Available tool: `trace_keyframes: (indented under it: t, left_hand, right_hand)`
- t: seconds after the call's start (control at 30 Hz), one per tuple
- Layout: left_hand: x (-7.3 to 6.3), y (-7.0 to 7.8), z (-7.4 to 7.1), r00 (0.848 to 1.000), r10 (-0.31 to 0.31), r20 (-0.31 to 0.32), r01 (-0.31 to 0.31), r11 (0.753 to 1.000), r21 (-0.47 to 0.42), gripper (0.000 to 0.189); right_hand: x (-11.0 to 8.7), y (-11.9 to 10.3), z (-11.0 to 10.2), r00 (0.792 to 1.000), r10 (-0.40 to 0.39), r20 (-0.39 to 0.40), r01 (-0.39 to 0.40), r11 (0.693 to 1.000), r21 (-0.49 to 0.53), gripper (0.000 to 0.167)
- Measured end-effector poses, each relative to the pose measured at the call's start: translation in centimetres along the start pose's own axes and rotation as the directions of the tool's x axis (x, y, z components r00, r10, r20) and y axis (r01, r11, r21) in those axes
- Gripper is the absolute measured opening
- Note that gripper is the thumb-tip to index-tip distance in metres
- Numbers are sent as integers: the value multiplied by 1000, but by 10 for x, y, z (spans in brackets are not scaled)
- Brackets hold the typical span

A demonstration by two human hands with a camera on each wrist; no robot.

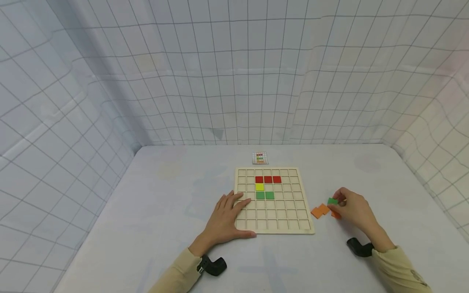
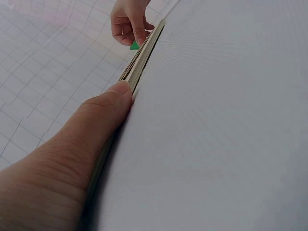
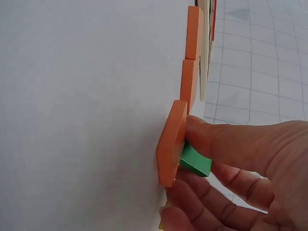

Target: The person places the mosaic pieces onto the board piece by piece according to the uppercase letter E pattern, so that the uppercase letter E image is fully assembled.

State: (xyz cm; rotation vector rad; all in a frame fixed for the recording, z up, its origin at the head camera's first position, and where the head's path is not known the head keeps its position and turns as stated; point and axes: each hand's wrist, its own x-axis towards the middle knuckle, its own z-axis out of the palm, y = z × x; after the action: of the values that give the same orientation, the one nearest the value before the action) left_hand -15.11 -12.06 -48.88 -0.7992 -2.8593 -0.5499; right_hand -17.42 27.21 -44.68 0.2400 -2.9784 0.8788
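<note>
A pale wooden grid board [image 1: 272, 226] lies on the table, with red tiles [image 1: 268, 179], a yellow tile [image 1: 259, 187] and two green tiles [image 1: 265, 195] in its cells. My left hand [image 1: 226, 217] rests on the board's near left corner, fingers spread over the cells. Its thumb [image 2: 103, 106] lies along the front edge. Right of the board, my right hand [image 1: 353, 209] pinches a green tile [image 3: 196, 161] between thumb and fingers. An orange tile [image 3: 171, 144] stands in front of those fingers in the right wrist view, and more orange tiles [image 1: 320, 211] lie beside the board.
Behind the board lies a small card [image 1: 260, 158] printed with a coloured grid pattern. White grid-patterned curtains [image 1: 227, 81] enclose the back and sides of the white table [image 1: 176, 195]. A yellow sliver [image 3: 162, 221] shows below the right fingers.
</note>
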Motion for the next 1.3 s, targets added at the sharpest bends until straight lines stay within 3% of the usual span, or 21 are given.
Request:
trace_keyframes:
  t: [0.27, 0.47, 0.77, 0.97, 1.3]
  left_hand:
    - [0, 0, 0, 1000, 5, -4, -5, 1000, -3, 97]
    - [0, 0, -1, 1000, -3, -1, 3, 1000, -2, 97]
    - [0, 0, 0, 1000, -4, 2, 4, 1000, 7, 98]
    - [1, 0, 0, 1000, -3, 1, 3, 1000, 9, 98]
    - [0, 1, -1, 1000, -6, 5, 6, 1000, -2, 98]
  right_hand:
    - [-1, -7, 0, 995, -50, -85, 49, 999, -18, 17]
    - [5, -23, 5, 984, -106, -141, 114, 992, 48, 15]
    - [20, -54, 31, 975, -207, -76, 214, 972, 102, 17]
    - [28, -73, 46, 957, -287, -46, 290, 945, 148, 17]
    - [42, -93, 58, 944, -330, 4, 325, 932, 158, 12]
